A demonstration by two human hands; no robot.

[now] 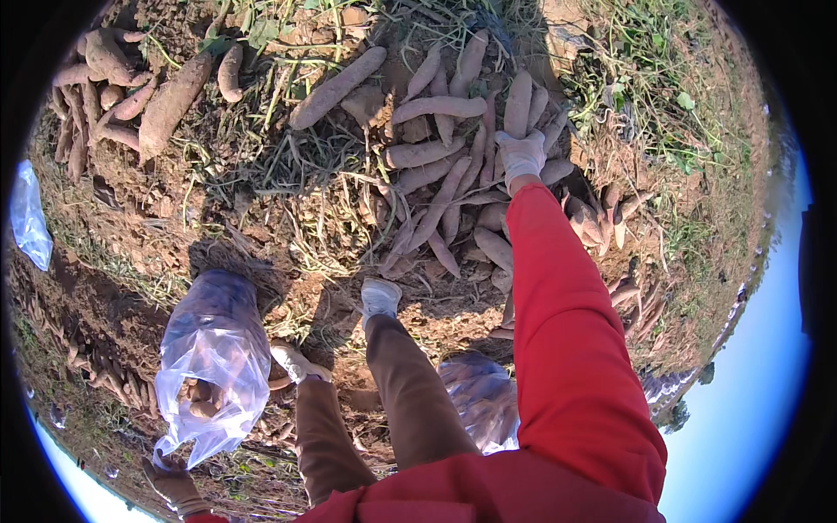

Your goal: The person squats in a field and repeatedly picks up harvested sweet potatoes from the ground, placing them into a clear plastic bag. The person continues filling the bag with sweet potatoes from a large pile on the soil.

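Observation:
My right hand, in a whitish glove, is closed around the lower end of a sweet potato. It reaches over a heap of sweet potatoes on the soil; my red sleeve covers part of the heap's right side. At the lower left, my left hand, in a brownish glove, pinches the rim of a clear plastic bag. Sweet potatoes show through the mouth of this bulging bag. The left fingertips are partly in shadow.
A second filled plastic bag stands by my leg, partly behind my right arm. More sweet potatoes lie at upper left and others right of my forearm. Cut vines litter the soil. Another plastic bag is at far left.

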